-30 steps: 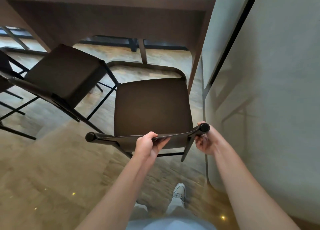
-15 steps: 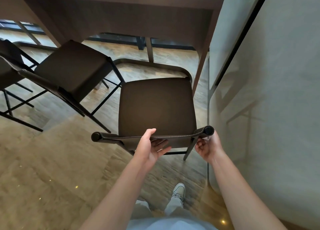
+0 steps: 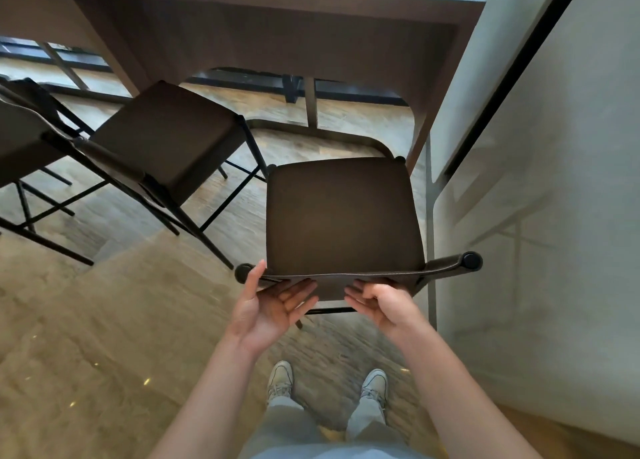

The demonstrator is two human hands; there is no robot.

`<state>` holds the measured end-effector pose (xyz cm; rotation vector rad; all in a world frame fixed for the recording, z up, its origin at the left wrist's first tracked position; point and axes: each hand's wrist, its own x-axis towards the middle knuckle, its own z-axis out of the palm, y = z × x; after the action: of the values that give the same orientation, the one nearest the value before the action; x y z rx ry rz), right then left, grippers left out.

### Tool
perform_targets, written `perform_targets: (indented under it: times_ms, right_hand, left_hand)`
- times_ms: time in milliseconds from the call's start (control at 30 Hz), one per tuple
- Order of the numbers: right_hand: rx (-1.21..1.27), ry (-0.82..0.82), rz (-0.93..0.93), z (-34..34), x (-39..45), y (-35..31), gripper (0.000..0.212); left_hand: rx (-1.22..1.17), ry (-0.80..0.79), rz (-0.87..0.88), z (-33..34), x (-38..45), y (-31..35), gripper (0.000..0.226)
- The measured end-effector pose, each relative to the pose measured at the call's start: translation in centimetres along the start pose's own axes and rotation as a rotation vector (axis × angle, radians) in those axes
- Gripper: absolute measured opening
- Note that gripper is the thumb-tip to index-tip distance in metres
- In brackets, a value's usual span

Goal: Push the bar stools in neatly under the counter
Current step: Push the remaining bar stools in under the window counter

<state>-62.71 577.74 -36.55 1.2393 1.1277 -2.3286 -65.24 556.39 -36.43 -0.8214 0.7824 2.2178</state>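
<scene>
The nearest bar stool (image 3: 343, 213) has a dark brown seat and a low curved backrest (image 3: 446, 266). It stands just in front of me, its front edge near the dark wooden counter (image 3: 277, 19). My left hand (image 3: 270, 306) is spread palm-up behind the backrest, thumb by its left end. My right hand (image 3: 381, 301) is at the middle of the backrest, fingers loosely bent against its rear face. Neither hand grips it. A second stool (image 3: 166, 136) stands angled to the left, partly under the counter. A third stool (image 3: 20, 140) shows at the far left edge.
A pale glossy wall or cabinet (image 3: 554, 216) runs close along the right of the nearest stool. The counter's right leg (image 3: 420, 136) stands by the stool's front right corner. The floor is wood-look planks, with my two shoes (image 3: 280, 379) below.
Both hands have let go of the backrest. The left one has opened, and the right one has slid from the backrest's right end to its middle. The view has shifted left.
</scene>
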Motion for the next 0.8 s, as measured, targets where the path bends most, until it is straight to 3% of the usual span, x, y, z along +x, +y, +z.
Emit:
perform_targets:
  times_ms: [133, 233, 367, 500, 633, 800]
  right_hand:
    - [-0.004, -0.048, -0.017, 4.3, -1.1, 1.8, 0.01]
    - [0.111, 0.001, -0.068, 6.2, -1.1, 3.0, 0.013]
    - [0.255, 0.037, -0.111, 7.2, -1.3, 4.5, 0.013]
    - [0.311, 0.025, -0.114, 8.7, -2.3, 4.7, 0.007]
    - [0.331, 0.136, -0.118, 10.1, -2.7, 3.8, 0.016]
    - [0.288, 0.195, -0.091, 10.9, -2.5, 2.8, 0.01]
  left_hand:
    - [-0.071, -0.117, -0.105, -2.9, -0.8, 3.1, 0.112]
    - [-0.115, -0.089, -0.224, -3.1, -0.4, 4.9, 0.096]
    - [0.081, -0.038, -0.309, -2.1, 0.5, 6.6, 0.068]
    - [0.085, -0.025, -0.368, -1.9, 0.4, 7.0, 0.061]
    - [0.022, 0.057, -0.404, -2.2, 0.9, 7.0, 0.059]
    - [-0.007, 0.115, -0.326, -0.7, 1.4, 6.5, 0.04]
